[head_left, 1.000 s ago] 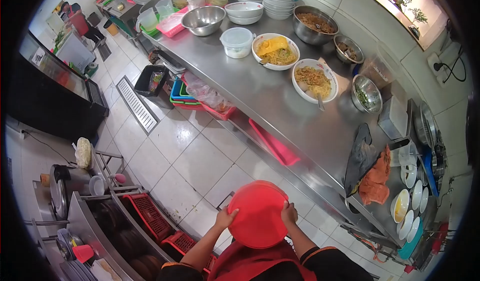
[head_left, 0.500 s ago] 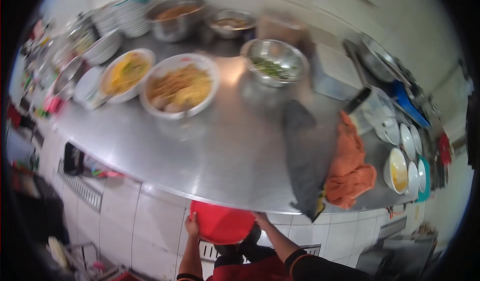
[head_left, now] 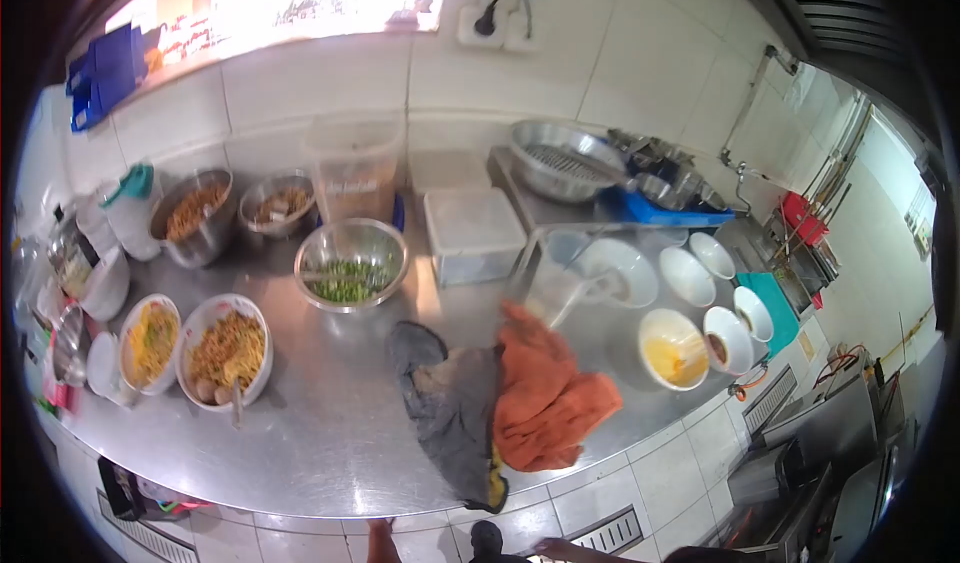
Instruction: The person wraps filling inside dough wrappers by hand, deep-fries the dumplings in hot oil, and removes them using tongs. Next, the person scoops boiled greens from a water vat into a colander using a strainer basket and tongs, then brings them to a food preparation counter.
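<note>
My left hand [head_left: 381,526] is at the front edge of the steel table [head_left: 330,453], low in the view. Its fingers are hidden at the edge, so whether it grips anything does not show. To the right, my right hand [head_left: 548,545] hangs below the edge, fingers stretched to the left and nothing visible in them. Above my hands, a dark grey cloth [head_left: 450,413] hangs slightly over the edge, beside a crumpled orange cloth [head_left: 550,403]. The red plastic object held earlier is out of sight.
Left on the table are a bowl of noodles and eggs [head_left: 225,348] and a bowl of yellow food [head_left: 150,343]. Behind stand a steel bowl of chopped greens [head_left: 350,273] and a lidded plastic box [head_left: 475,228]. Several white bowls [head_left: 675,348] sit at the right.
The view has tilted up and turned right, showing more wall. The red plastic object between my hands has gone from view, and my hands now sit at the bottom of the frame.
</note>
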A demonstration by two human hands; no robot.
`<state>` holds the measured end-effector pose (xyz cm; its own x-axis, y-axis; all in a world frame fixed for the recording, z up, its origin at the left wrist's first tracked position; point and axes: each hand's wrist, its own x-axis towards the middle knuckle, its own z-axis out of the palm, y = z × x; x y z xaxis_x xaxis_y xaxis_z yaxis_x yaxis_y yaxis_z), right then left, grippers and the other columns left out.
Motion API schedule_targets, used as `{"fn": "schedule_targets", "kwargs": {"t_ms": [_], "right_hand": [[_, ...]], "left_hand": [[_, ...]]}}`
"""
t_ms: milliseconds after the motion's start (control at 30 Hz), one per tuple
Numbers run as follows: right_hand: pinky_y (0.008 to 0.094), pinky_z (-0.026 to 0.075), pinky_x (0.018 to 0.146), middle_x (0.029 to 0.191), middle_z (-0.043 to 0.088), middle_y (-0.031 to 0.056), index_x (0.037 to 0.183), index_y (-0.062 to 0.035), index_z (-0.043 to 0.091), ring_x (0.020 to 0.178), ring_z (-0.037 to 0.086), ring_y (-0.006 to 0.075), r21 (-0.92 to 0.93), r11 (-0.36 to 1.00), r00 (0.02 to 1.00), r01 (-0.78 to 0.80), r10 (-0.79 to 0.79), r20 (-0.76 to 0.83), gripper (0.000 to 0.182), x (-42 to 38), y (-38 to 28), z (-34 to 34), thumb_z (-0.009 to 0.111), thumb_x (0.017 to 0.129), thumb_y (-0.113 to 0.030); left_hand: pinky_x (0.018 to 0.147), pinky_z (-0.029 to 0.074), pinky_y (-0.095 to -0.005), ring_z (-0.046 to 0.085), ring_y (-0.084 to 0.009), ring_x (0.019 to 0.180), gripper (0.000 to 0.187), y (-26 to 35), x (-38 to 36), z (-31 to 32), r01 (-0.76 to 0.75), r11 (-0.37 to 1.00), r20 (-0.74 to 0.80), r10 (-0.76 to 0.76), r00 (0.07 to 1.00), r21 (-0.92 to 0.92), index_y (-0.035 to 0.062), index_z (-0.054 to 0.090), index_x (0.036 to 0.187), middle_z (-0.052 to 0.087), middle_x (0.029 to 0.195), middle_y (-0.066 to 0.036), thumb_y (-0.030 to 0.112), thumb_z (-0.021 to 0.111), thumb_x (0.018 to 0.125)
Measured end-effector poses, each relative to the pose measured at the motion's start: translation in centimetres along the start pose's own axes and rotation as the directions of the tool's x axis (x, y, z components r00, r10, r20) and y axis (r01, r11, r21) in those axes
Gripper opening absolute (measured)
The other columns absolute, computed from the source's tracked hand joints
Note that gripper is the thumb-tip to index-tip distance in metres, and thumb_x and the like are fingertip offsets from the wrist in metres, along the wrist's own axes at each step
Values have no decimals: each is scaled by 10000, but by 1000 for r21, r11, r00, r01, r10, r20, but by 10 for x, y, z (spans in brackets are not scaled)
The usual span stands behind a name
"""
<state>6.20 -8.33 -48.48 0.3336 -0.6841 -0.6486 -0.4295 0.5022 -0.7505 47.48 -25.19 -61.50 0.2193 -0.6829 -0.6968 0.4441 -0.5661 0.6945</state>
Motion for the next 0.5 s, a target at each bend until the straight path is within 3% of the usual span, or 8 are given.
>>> {"fn": "schedule_targets", "kwargs": {"t_ms": [67,133,233,333,367,433,467,500], "right_hand": [[338,467,721,932,596,142,992,-110,580,856,589,217,-93,982,986,-167,165,-27,220,-70,-16,-25,491,848,-251],[323,477,685,899,599,121,974,-101,577,820,596,199,-112,941,947,-320,312,-79,205,-142,-26,-53,484,847,-232],[300,493,631,850,602,90,948,-87,574,766,606,173,-50,881,873,-471,457,-171,184,-224,-23,-88,475,846,-204],[278,508,576,801,605,60,922,-73,571,713,616,146,100,815,783,-571,577,-232,166,-266,-7,-114,465,844,-175],[270,513,558,785,606,50,914,-68,569,695,619,138,52,820,788,-570,564,-247,161,-264,0,-127,462,844,-165],[303,506,485,692,609,61,799,-55,586,575,610,160,-798,594,994,-101,101,-50,177,-250,30,-160,467,819,-185],[302,499,498,686,610,64,810,-74,600,579,602,163,-367,855,923,-365,283,-260,153,-244,26,-172,521,771,-199],[300,493,510,679,612,67,821,-93,613,583,595,166,200,897,778,-395,442,-448,161,-243,0,-185,575,722,-214]], "left_hand": [[685,457,-293,548,-185,797,262,11,-42,3,309,859,-161,-265,951,408,86,498,1041,557,849,-73,239,489,828],[732,442,-314,540,-189,850,296,34,-124,38,331,762,106,-461,881,556,75,498,1066,561,897,-80,252,498,828],[802,419,-345,529,-197,929,349,126,-284,114,193,692,582,-700,413,695,58,498,1103,566,970,-91,272,512,828],[898,365,-402,519,-229,988,618,240,-363,211,-6,882,880,-470,67,471,67,415,1218,486,1177,-105,447,565,753],[824,400,-375,525,-212,925,463,268,-363,256,-120,923,926,-348,148,366,67,452,1135,510,1076,-91,356,542,785],[677,472,-322,536,-176,801,166,323,-363,346,-397,896,950,-79,301,200,66,527,968,558,873,-62,174,495,848],[746,472,-331,544,-180,867,241,358,-399,392,-222,971,874,31,485,89,51,498,1037,546,969,-69,172,534,832],[749,476,-322,545,-198,910,313,378,-411,443,-178,984,838,107,534,-12,50,450,1105,536,1015,-72,177,533,832]]}}
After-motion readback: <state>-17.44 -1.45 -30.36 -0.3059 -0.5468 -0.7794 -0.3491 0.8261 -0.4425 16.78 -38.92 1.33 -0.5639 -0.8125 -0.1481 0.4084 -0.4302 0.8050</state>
